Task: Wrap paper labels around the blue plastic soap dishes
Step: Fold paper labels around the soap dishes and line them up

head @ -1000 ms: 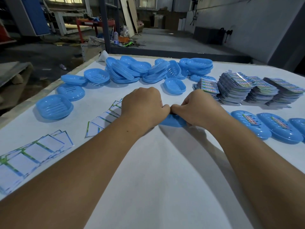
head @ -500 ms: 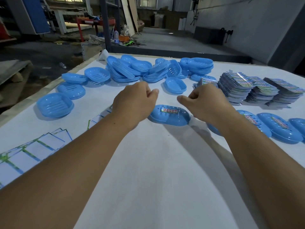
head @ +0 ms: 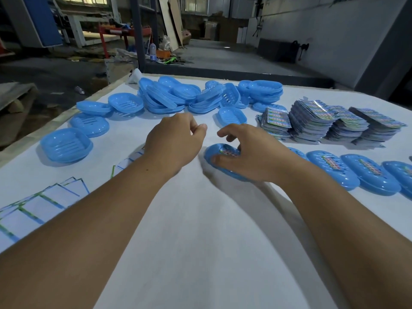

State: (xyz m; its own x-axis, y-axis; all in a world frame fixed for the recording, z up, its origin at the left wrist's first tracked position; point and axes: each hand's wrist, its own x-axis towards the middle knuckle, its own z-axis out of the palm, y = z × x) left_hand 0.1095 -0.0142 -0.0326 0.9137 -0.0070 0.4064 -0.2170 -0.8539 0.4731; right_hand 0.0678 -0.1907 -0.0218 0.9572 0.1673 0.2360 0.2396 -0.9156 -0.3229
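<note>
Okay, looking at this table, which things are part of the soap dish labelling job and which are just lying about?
Part of the job:
- wrapped soap dish under the right hand
- left hand, holding nothing
- pile of bare dishes
- label stacks
- finished dishes
- flat labels

Just lying about:
- plastic bottle on the floor
- red-framed bench

The right hand hides much of the labelled soap dish.
</note>
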